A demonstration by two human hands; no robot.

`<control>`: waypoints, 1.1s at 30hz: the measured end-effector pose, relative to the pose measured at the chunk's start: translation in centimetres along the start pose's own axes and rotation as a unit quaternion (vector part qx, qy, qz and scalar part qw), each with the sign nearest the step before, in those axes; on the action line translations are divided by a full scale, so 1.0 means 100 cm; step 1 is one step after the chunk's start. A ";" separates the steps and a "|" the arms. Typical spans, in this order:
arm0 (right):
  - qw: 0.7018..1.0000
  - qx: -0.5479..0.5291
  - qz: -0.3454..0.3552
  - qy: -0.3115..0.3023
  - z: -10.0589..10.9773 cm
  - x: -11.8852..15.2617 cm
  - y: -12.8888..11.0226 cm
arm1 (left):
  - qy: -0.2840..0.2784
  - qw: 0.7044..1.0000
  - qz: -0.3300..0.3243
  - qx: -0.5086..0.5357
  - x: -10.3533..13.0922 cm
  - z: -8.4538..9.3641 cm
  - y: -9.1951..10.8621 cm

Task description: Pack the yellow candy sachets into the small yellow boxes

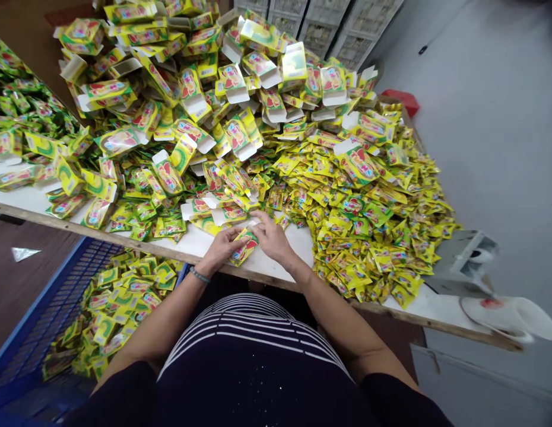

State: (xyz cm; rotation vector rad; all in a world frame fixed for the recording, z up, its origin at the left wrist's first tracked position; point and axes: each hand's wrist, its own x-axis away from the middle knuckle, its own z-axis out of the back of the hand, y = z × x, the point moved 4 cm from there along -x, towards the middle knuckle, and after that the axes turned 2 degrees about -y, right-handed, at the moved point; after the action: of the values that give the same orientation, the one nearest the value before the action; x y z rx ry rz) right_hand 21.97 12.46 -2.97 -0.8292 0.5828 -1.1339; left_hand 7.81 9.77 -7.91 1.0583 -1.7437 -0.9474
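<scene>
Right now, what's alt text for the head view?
A person's left hand holds a small box at a table's front edge, the right hand at the box's upper end. Beyond lie heaped boxes, many open, with yellow sachets piled to the right. Lower left, a blue crate holds more boxes.

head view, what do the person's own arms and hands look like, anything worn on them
The left hand is ungloved, with a bracelet of dark greenish beads at its wrist. The right hand is also ungloved, with nothing seen at its wrist. The left sleeve and right sleeve are dark and short.
</scene>
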 end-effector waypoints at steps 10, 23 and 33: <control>0.981 -0.127 0.020 0.145 0.002 0.006 0.016 | 0.062 0.995 -0.083 0.000 0.006 0.004 0.010; 0.988 -0.156 0.001 0.003 -0.007 0.004 0.014 | 0.055 0.995 -0.081 -0.025 0.010 0.003 0.010; 0.993 -0.101 0.002 0.062 -0.016 0.005 0.016 | 0.092 0.993 -0.065 -0.018 0.008 0.009 0.005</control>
State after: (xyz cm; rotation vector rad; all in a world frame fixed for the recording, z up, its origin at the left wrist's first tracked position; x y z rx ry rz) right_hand 21.78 11.84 -5.26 -0.9333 0.8119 -1.1402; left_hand 6.67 9.39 -7.50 1.2079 -1.5167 -0.9257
